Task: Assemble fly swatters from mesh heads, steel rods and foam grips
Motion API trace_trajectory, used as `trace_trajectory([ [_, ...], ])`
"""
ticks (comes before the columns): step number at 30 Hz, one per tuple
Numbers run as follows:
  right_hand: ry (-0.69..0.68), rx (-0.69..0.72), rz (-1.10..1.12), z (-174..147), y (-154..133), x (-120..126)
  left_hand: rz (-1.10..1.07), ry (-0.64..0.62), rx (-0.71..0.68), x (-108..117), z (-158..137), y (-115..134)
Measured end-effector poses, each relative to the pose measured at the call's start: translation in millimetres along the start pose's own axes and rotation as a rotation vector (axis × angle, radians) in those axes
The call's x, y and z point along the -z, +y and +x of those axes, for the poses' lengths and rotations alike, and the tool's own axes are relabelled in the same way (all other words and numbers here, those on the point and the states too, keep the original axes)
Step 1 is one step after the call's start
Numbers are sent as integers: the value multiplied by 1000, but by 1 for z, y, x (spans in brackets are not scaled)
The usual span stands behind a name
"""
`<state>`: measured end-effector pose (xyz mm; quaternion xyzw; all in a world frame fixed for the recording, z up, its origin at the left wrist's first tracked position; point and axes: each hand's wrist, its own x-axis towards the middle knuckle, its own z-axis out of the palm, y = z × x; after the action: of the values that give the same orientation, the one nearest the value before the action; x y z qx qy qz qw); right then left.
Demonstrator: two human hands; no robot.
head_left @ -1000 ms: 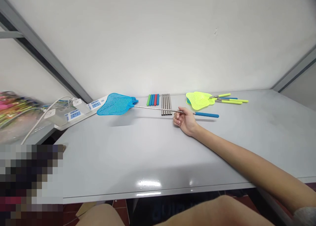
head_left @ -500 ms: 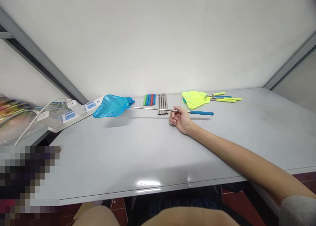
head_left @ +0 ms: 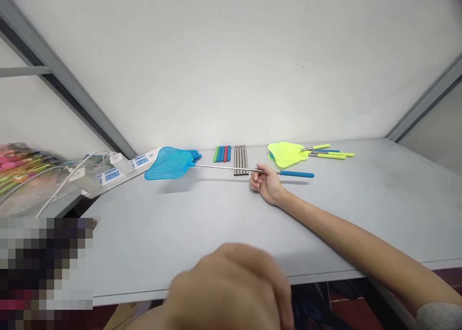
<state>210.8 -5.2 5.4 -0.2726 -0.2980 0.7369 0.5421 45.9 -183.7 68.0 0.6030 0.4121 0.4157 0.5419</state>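
My right hand (head_left: pixel 267 184) is closed around the metal rod of a blue fly swatter (head_left: pixel 166 164), near the blue handle grip. The swatter lies level above the table, its mesh head to the left and its handle to the right. Large and blurred in front of the camera, my left hand (head_left: pixel 231 286) is over the table's front edge; its fingers are mostly hidden. Behind the rod are several metal tubes (head_left: pixel 241 159) in a row, beside several green, blue and red handle grips (head_left: pixel 222 154). More blue plastic (head_left: pixel 197 155) shows behind the swatter head.
Fly swatters with yellow-green heads (head_left: pixel 288 154) lie stacked at the back right. A white power strip (head_left: pixel 122 171) with plugged-in adapters and cables lies at the left edge. Bagged colourful items (head_left: pixel 21 171) sit beyond it. A white wall (head_left: pixel 231 80) stands behind the grey table (head_left: pixel 173 229).
My left hand has come up large into the bottom middle of the view. My right hand still holds the fly swatter in nearly the same place. The view has tilted slightly upward.
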Motion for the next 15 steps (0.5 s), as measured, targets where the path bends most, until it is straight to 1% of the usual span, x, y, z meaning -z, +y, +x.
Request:
trace_trajectory([
  [2,-3,4,4,0,1,0,-32,-3,-60,-12,25,2],
  [4,-10,0,4,0,1,-1,-106,-1,-67,-21,59,-1],
  [7,-25,-20,-2,-1,2,-1,-261,16,73,-21,111,-17],
  [9,-38,-35,-12,-1,2,-1,-281,20,100,-14,138,-30],
  [12,-52,-40,-21,-2,3,-1,-291,-7,115,-3,162,-49],
  [15,-58,-46,-30,-2,5,-1,-275,-72,63,1,175,-60],
])
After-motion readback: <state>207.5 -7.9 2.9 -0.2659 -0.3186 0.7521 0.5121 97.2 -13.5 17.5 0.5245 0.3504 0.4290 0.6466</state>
